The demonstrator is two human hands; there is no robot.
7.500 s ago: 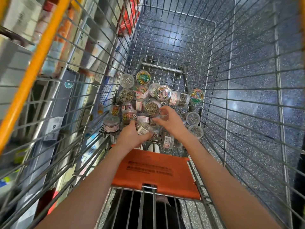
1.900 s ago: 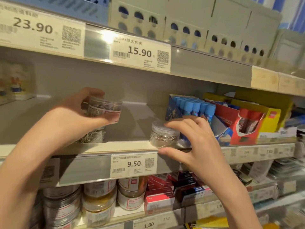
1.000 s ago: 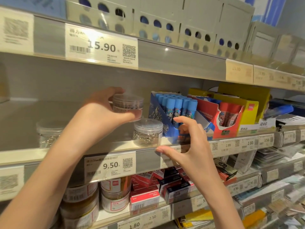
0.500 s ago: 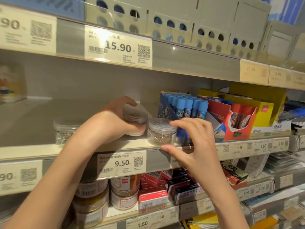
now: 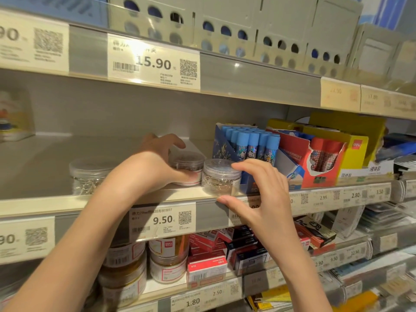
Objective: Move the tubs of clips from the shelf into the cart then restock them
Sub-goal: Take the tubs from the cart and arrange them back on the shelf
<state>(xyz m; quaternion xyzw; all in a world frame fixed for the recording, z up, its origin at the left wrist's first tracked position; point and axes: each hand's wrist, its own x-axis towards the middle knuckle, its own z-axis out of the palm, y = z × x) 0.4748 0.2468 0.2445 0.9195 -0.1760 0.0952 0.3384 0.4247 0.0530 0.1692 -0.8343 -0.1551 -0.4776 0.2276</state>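
While the left hand [image 5: 155, 170] grips a tub of clips [image 5: 188, 167] with its thumb along the front wall and its fingers curled over the far side, that tub sits low on the shelf [image 5: 45, 154], and I judge it is being seated, though whether its base is fully down is hidden by the hand. It goes in just left of a second clear tub [image 5: 221, 176], the two nearly touching, which looks like an effort to build a tight row at the front lip above the 9.50 price tag [image 5: 162, 218]. Over to the right hand [image 5: 258, 194]: fingers spread and gently arched, fingertips brushing that second tub's lid edge, thumb down at the shelf's front rail, nothing actually clasped. It reads as a steadying guard, so the newcomer doesn't nudge its neighbour off the edge. A third tub [image 5: 87, 174], silver clips inside, stands well apart to the left, with open shelf between it and the pair. On the right, a blue display box of glue sticks [image 5: 252, 145] hems the row in, and a red box [image 5: 319, 158] sits beyond it. Down on the lower shelf are bigger labelled jars [image 5: 167, 257] and small red cartons [image 5: 206, 264]. The cart is out of shot, so how many tubs remain in it I cannot say; restocking looks early, with plenty of room left.
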